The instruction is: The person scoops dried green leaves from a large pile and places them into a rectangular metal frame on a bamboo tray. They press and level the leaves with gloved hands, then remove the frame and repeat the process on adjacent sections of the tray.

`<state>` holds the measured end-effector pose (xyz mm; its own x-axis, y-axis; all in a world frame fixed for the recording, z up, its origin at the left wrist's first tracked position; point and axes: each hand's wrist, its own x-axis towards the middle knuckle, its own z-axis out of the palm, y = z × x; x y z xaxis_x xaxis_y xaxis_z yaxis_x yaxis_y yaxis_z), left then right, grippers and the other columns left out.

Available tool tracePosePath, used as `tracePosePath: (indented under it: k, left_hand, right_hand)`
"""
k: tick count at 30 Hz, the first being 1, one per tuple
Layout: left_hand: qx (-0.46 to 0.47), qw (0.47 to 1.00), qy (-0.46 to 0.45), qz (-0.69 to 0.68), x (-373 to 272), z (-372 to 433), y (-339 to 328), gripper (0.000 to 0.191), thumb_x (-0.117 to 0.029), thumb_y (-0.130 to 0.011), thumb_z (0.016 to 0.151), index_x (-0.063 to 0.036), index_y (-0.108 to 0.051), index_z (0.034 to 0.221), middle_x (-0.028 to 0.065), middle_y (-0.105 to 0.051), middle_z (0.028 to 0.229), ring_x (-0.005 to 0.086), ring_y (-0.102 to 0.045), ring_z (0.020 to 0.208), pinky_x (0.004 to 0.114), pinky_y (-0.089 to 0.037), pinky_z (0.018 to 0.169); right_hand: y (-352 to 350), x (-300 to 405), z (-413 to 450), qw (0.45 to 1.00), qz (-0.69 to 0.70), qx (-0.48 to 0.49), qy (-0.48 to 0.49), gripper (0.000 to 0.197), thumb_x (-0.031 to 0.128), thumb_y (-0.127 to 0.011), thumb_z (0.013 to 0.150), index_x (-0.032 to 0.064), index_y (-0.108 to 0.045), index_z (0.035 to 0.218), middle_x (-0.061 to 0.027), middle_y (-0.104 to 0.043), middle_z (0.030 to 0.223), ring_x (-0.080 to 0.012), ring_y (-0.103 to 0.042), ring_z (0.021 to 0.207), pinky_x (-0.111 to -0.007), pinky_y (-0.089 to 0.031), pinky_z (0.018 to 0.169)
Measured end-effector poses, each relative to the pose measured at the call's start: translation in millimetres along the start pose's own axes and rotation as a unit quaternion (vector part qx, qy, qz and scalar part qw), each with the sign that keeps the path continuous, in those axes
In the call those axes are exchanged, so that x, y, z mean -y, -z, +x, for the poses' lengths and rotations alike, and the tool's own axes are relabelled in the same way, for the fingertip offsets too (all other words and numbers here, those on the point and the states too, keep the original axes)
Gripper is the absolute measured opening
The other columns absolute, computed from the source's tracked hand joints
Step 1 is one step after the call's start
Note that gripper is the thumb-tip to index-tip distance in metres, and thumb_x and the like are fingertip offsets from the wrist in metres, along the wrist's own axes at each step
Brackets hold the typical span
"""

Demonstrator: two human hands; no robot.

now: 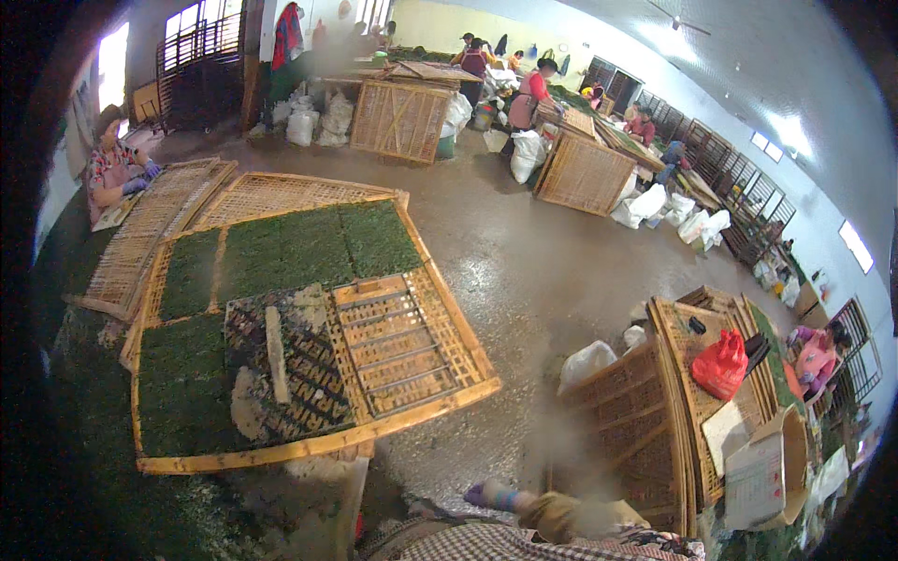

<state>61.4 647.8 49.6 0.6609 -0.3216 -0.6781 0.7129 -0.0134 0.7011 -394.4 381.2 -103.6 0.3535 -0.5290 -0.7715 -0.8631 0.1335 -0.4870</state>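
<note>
My right hand (487, 494), in a purple glove, is low in the picture beside my checked clothing, over the wet floor. Its fingers are too blurred to tell whether they hold anything. My left hand is out of view. Before me lies a large woven bamboo tray (316, 447) with a wooden rim, bearing flat dark green leafy sheets (280, 242). On its near middle part lies a dark, soiled patterned sheet (316, 386) with a narrow wooden strip (276, 354) on it. A slatted rectangular frame (396, 340) rests to the right of that sheet, over bare lattice.
More woven trays (158, 231) lie behind on the left, near a co-worker in purple gloves. At right, stacked trays (673, 393) hold a red plastic bag (721, 365), beside an open cardboard box (765, 477). White sacks (586, 365) stand on the floor; other people work farther back.
</note>
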Motion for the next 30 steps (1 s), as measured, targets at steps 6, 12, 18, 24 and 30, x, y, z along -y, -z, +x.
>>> tracePosePath:
  k: [6,12,18,24,30]
  left_hand:
    - [0.047,0.998,0.012,0.034,5.3,31.4,-81.8,0.030,-0.031,-0.045,0.101,-0.0136,-0.051,0.077,-0.0040,-0.030,0.052,0.0104,-0.024,0.040,0.027,-0.022,0.036]
    - [0.083,0.994,0.028,0.061,-0.6,62.9,-138.5,0.028,-0.030,-0.045,0.101,-0.0129,-0.051,0.079,-0.0033,-0.032,0.054,0.0105,-0.026,0.042,0.026,-0.023,0.037]
    - [0.081,0.992,0.036,0.086,-1.6,76.5,-167.5,0.027,-0.029,-0.045,0.101,-0.0122,-0.052,0.082,-0.0027,-0.034,0.056,0.0107,-0.028,0.043,0.026,-0.025,0.039]
    - [0.073,0.992,0.034,0.102,8.3,61.2,-186.8,0.025,-0.029,-0.046,0.101,-0.0115,-0.053,0.084,-0.0021,-0.036,0.058,0.0108,-0.030,0.044,0.026,-0.026,0.040]
    - [0.069,0.991,0.018,0.113,11.9,42.3,-199.0,0.024,-0.028,-0.046,0.101,-0.0109,-0.053,0.086,-0.0015,-0.037,0.061,0.0110,-0.032,0.046,0.026,-0.027,0.041]
  right_hand:
    - [9.3,-36.4,-10.0,0.983,-0.155,0.014,-0.100,0.044,0.045,-0.046,0.094,0.0110,-0.065,0.115,-0.0138,-0.066,0.116,-0.0363,-0.063,0.104,-0.047,-0.048,0.090]
    - [36.1,-35.6,-33.3,0.983,0.070,-0.078,-0.150,0.045,0.045,-0.048,0.093,0.0141,-0.065,0.120,-0.0115,-0.066,0.120,-0.0321,-0.061,0.112,-0.040,-0.045,0.097]
    - [-31.6,-124.9,-3.3,0.984,-0.078,0.022,-0.157,0.044,0.045,-0.046,0.095,0.0158,-0.064,0.123,-0.0111,-0.063,0.124,-0.0290,-0.059,0.113,-0.035,-0.044,0.098]
    - [-88.2,-236.2,50.5,0.986,-0.037,0.057,-0.153,0.037,0.038,-0.045,0.099,0.0133,-0.069,0.114,-0.0049,-0.067,0.117,-0.0190,-0.062,0.107,-0.032,-0.046,0.092]
    - [-26.1,-211.0,39.9,0.979,-0.183,-0.027,-0.085,0.038,0.036,-0.056,0.094,0.0118,-0.063,0.123,-0.0047,-0.064,0.123,-0.0189,-0.064,0.098,-0.032,-0.050,0.080]
